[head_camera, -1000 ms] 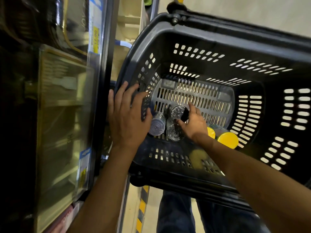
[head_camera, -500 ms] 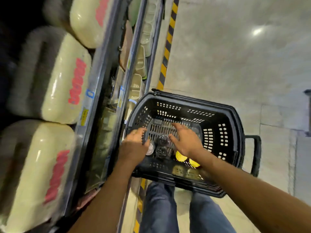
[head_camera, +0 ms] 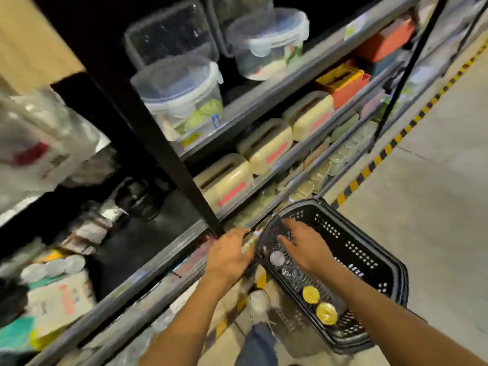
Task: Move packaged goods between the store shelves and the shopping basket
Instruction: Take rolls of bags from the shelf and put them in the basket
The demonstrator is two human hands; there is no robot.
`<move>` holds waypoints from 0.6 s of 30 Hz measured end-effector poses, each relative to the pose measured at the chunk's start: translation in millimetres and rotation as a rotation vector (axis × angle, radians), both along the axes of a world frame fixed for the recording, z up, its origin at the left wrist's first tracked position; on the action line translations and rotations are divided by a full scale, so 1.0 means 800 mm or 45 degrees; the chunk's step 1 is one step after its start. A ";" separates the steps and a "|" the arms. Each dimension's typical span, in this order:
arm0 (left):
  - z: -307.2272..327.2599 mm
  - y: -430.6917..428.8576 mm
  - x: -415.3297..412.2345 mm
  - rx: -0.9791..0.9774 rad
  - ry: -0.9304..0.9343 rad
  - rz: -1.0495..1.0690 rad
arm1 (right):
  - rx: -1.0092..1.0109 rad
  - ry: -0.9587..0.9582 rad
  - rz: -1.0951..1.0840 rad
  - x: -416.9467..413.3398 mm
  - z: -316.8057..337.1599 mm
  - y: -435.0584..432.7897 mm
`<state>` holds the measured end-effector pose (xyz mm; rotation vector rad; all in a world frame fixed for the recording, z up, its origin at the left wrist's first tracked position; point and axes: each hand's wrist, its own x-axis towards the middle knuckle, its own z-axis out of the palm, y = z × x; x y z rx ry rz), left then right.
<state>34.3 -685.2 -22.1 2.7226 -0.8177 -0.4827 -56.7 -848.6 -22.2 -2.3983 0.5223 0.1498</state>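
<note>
Near end of the black perforated plastic shopping basket (head_camera: 356,249): two yellow-lidded jars (head_camera: 310,294), then two silver-topped jars (head_camera: 277,258). Right hand (head_camera: 303,247) hovers above, fingers spread, empty. Left hand (head_camera: 227,257), loose and empty, at the basket's left rim. Beyond, cream handled boxes (head_camera: 266,146) on the grey store shelves (head_camera: 264,109).

Body check: left hand (head_camera: 227,257) and right hand (head_camera: 303,249) bare, both forearms (head_camera: 184,326) bare up to the frame edge. One leg visible in blue denim jeans (head_camera: 257,344), medium wash, hem pale and ragged-looking but motion-blurred. One shoe (head_camera: 260,301) beyond the hem: light, off-white to grey, rounded toe. Shoe detail too smeared to read.
</note>
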 end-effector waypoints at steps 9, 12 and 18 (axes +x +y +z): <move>0.080 0.249 -0.012 -0.135 -0.146 0.545 | -0.078 -0.130 0.551 0.069 0.078 0.195; 0.089 0.325 -0.002 -0.185 -0.176 0.719 | -0.070 -0.119 0.637 0.100 0.083 0.258; 0.083 0.451 0.038 -0.318 -0.164 1.035 | -0.021 -0.132 0.624 0.170 0.078 0.361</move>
